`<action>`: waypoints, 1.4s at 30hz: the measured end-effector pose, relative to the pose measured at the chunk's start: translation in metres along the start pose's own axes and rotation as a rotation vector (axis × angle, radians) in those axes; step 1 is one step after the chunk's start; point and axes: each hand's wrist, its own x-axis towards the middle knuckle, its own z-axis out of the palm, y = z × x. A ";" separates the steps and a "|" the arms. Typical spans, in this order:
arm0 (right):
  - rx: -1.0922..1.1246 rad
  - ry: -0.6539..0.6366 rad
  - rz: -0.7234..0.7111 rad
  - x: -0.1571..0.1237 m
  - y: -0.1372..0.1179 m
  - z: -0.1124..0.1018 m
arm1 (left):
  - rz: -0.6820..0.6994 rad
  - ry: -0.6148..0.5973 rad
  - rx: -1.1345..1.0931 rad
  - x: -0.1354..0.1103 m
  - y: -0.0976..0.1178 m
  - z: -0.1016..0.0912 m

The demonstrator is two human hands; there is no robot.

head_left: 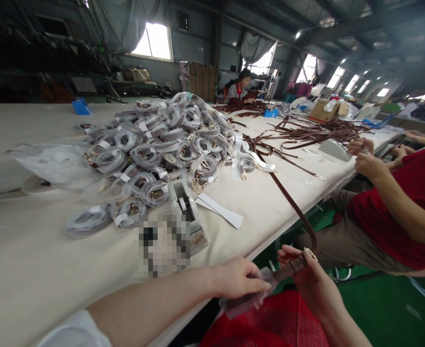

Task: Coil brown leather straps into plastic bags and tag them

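My left hand (239, 279) is closed in a pinch on a piece of thin translucent wrap (243, 301) just off the table's near edge. My right hand (306, 277) is closed around the end of a long brown strap (288, 200) with a gold metal clasp (310, 253). The strap runs from my hands up over the table edge and across the table (53, 270). Both hands hover above a red cloth (266, 327) on my lap.
A big pile of wrapped coiled straps (161, 140) fills the table's middle, with a tape dispenser (186, 207) and white paper strips (221, 209) near it. Loose brown straps (306, 132) lie further right. A person in red (396, 212) sits at right; another sits far back.
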 end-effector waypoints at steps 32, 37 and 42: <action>-0.035 -0.272 -0.056 -0.012 -0.031 -0.001 | 0.072 0.122 -0.018 -0.004 0.009 -0.002; -0.114 -0.292 -0.040 -0.011 -0.030 0.008 | 0.074 0.112 -0.018 -0.007 0.011 0.001; -0.269 -0.325 -0.023 -0.009 -0.015 0.020 | 0.109 0.135 0.027 -0.006 0.009 0.000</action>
